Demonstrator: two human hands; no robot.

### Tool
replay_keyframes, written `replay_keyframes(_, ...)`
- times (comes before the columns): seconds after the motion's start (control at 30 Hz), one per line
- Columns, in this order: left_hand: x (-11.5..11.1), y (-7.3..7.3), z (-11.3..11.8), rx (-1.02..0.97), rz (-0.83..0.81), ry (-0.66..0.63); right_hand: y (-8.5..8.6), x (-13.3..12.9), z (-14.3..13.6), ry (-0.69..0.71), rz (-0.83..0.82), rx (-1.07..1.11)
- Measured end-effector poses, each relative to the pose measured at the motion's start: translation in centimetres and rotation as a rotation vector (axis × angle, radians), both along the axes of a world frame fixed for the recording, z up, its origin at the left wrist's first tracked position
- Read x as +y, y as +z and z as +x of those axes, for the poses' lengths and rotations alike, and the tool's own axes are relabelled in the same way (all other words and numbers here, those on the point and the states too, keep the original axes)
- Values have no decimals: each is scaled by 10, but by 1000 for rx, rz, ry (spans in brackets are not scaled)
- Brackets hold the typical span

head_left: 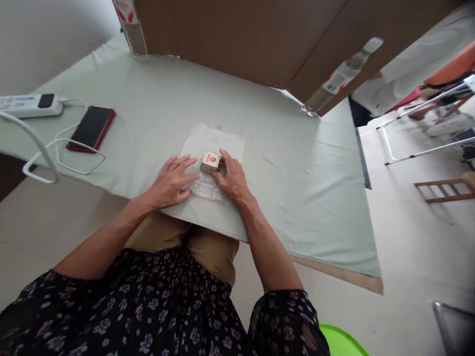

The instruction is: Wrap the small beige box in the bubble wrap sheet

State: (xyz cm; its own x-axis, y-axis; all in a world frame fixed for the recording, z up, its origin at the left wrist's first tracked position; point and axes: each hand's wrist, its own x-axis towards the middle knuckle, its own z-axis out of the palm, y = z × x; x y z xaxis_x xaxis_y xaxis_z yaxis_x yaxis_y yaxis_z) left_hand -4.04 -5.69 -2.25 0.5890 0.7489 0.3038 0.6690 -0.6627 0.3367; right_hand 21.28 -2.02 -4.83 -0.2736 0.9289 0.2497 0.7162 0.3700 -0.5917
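Observation:
A small cream box (210, 161) with red print on top rests on a sheet of clear bubble wrap (210, 187), with a thin whitish sheet (208, 137) spread behind it. My right hand (233, 179) holds the box at its right side, between thumb and fingers. Left of the box, my left hand (171, 183) lies with its fingers spread, its fingertips at the edge of the wrap and apart from the box.
A dark phone with a red case (92, 128), a white cable (61, 141) and a power strip (29, 105) are at the left. Behind stands a large cardboard panel (237, 37), with a bottle (343, 74) at its right and another (130, 29) at its left.

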Motion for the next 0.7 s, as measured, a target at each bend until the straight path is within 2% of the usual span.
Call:
replay_keyframes(0.13,6,4,11,-102,50,50,4,-1,5,30,-33,50)
replay_keyframes(0.23,12,12,19,-229,13,129,21,-4,19,91,-111,200)
replay_keyframes(0.37,27,28,31,-341,-185,264,49,-11,39,167,-264,361)
replay_keyframes(0.43,36,34,36,-382,-290,303,55,-13,38,130,-267,364)
replay_keyframes(0.5,43,37,37,-409,-373,323,54,-12,30,24,-218,389)
replay_keyframes(0.6,51,39,34,-385,-458,296,43,-5,14,-121,-172,484)
replay_keyframes(0.7,55,41,33,-344,-452,219,33,2,6,-159,-227,556)
